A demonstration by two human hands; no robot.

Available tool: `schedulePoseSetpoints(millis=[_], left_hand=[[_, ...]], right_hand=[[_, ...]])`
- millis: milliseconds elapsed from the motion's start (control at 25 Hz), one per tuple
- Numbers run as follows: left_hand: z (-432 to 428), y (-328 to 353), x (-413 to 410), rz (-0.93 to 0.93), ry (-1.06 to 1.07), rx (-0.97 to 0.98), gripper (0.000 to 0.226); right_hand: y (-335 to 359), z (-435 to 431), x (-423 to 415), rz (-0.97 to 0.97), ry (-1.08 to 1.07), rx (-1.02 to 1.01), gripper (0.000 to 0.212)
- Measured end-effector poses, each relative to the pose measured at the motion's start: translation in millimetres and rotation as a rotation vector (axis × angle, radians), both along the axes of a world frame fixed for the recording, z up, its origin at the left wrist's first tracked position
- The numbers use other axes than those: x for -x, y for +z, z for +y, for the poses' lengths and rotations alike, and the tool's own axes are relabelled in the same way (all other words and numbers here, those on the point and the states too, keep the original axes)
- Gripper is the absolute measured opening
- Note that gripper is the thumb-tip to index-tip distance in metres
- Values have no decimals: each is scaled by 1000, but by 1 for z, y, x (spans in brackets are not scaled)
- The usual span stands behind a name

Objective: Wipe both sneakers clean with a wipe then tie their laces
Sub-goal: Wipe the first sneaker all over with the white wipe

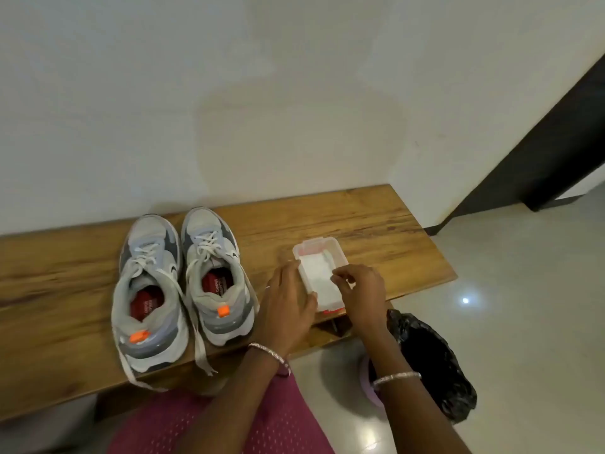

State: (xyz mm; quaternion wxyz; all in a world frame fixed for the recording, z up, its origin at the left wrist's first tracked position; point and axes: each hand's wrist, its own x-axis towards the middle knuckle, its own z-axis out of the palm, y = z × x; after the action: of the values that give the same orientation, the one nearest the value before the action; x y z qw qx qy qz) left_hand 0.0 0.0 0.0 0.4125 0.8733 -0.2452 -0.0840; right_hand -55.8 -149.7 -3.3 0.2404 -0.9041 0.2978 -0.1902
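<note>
Item: wipe box point(322, 253), open, on wooden bench point(376, 231), right of grey sneakers point(147, 290) (laces point(198, 339) untied). Left hand point(288, 303) grips the box's side; right hand point(360, 290) fingertips pinch top wipe point(319, 283). Advice: hold box down, peel one sheet slowly upward.
</note>
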Motion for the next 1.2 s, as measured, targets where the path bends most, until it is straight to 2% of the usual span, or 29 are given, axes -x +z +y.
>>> schedulePoseSetpoints(millis=[160,320,480,760,880,960,1080,1200], left_hand=[[-11,-23,0,134,-77,-62,78],[-10,-38,1,77,-77,-33,80],[-8,-47,3,47,-69,-34,79],[-9,-51,3,37,-59,-67,80],[-7,-48,1,60,-74,-66,77],[-7,-43,0,75,-74,-38,69],[-13,-36,-5,6,-52,35,40],[-23,-34,-13,-79,-30,-117,25]], right_hand=[[-10,-1,-17,166,105,-54,11],[-13,-4,-28,420,147,-129,11],[-17,-2,-37,489,121,-110,9],[-19,-3,-36,440,133,-85,8],[-16,-4,-33,353,112,-108,10],[-12,-4,-29,258,76,-118,12],[-10,-6,-26,155,49,-108,12],[-11,-10,-23,125,48,-111,12]])
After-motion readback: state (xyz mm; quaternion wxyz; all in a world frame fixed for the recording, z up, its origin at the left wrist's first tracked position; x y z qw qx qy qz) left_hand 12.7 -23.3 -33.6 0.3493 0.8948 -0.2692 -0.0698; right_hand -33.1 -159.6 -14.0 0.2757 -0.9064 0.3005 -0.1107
